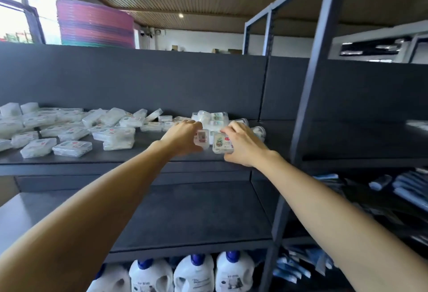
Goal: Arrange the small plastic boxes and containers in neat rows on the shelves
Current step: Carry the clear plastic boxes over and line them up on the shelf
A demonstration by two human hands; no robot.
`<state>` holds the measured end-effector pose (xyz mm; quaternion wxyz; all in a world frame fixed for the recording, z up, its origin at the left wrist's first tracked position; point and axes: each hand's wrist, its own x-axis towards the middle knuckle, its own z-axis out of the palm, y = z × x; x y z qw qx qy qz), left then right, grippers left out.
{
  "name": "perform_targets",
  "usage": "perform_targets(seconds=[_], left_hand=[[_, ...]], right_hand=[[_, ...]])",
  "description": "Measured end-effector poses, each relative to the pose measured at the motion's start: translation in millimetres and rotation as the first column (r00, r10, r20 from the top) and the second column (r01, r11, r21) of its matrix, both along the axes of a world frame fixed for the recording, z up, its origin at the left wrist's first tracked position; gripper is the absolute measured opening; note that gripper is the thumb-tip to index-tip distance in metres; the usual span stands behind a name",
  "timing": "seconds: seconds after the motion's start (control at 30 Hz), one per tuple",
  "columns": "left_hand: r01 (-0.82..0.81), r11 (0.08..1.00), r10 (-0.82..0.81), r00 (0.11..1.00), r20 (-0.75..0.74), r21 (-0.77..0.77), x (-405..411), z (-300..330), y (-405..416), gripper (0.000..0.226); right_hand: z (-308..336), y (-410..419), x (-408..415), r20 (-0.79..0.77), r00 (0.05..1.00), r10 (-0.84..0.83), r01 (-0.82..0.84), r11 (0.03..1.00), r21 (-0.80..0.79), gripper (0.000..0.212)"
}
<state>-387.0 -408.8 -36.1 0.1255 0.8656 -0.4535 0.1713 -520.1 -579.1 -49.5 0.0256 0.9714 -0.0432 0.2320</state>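
I see the dark upper shelf running under both hands; a lower shelf sits beneath the forearms, and white jugs with blue caps stand below that; left of the left fingertips, a loose scatter of clear plastic boxes lies across the upper shelf, unaligned; beyond both sets of fingers, a small heap of containers rests near the back panel; left hand curls its fingers round a small labelled box, blurred; right hand grips a labelled container just beside it; both items sit at the shelf surface between the two hands.
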Motion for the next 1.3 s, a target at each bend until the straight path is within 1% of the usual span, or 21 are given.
perform_targets(seconds=[0.17,0.27,0.4,0.53,0.63,0.77,0.9,1.03,1.2,1.3], left_hand=[[0.079,0.997,-0.08,0.997,0.022,0.022,-58.1,-5.9,-32.4,0.063],[0.138,0.99,-0.139,0.99,0.018,0.031,-89.9,-11.6,-54.8,0.066],[0.205,0.978,-0.207,0.978,0.037,0.049,-128.3,-15.5,-85.7,0.062],[0.296,0.954,-0.298,0.954,0.043,0.033,-163.8,-18.0,-124.0,0.059],[0.363,0.931,-0.364,0.93,0.046,0.025,-186.0,-19.6,-154.0,0.061],[0.422,0.906,-0.422,0.902,0.092,0.022,-208.6,-22.0,-197.5,0.066],[0.464,0.885,-0.465,0.879,0.101,0.039,-223.8,-20.6,-245.0,0.07],[0.49,0.872,-0.489,0.864,0.123,0.026,-221.1,-16.1,-300.1,0.07],[0.493,0.87,-0.49,0.869,0.068,-0.025,-202.0,-12.0,-377.0,0.07],[0.502,0.865,-0.501,0.865,0.04,-0.026,-194.3,-8.1,-423.7,0.07]], right_hand=[[-8.7,-26.4,-70.5,-0.015,0.995,-0.095,0.096,0.995,0.022,0.069],[-13.8,-43.5,-109.7,-0.016,0.99,-0.142,0.142,0.99,0.014,0.068],[-21.2,-66.2,-154.5,-0.025,0.978,-0.205,0.206,0.978,0.019,0.067],[-24.7,-93.3,-196.3,-0.011,0.956,-0.293,0.293,0.955,0.042,0.066],[-24.7,-115.3,-223.2,-0.006,0.941,-0.338,0.338,0.94,0.055,0.064],[-25.4,-150.4,-252.0,-0.008,0.917,-0.398,0.397,0.915,0.068,0.068],[-21.8,-189.7,-266.3,-0.001,0.89,-0.457,0.456,0.887,0.07,0.07],[-16.5,-235.1,-261.6,0.01,0.87,-0.492,0.491,0.87,0.044,0.073],[-15.5,-298.2,-250.5,-0.019,0.855,-0.519,0.518,0.855,-0.019,0.07],[-10.3,-339.7,-245.9,-0.039,0.837,-0.546,0.546,0.838,-0.017,0.07]])
